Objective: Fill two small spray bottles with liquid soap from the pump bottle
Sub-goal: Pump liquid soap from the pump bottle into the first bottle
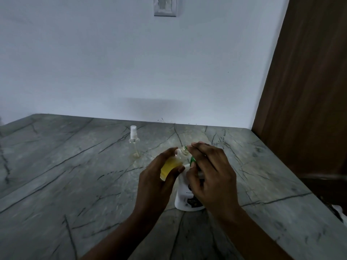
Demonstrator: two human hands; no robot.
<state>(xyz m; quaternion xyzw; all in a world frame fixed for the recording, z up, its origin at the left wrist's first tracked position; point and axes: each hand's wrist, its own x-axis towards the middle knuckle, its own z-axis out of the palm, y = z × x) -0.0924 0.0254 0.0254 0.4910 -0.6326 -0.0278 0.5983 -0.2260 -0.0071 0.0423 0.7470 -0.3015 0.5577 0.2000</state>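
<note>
Curling round the tilted spray bottle (171,169), left fingers (166,153) hold it; right fingers (203,152) lie across the blurred-label pump bottle (185,200).

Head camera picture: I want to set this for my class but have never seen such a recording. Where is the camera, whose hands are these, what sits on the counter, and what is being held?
There is no machine here. A person wears one wide-angle camera on the head, looking forward and down, so you see their own two hands. The left hand grips a small clear bottle, tilted, with its neck open and partly filled with yellow liquid. The right hand lies over the green pump head of a white pump bottle that stands on the grey veined counter; how its fingers grip is hard to tell. Farther back a second spray bottle, capped and almost empty, stands upright. Behind are a white wall and a brown wooden panel.
</note>
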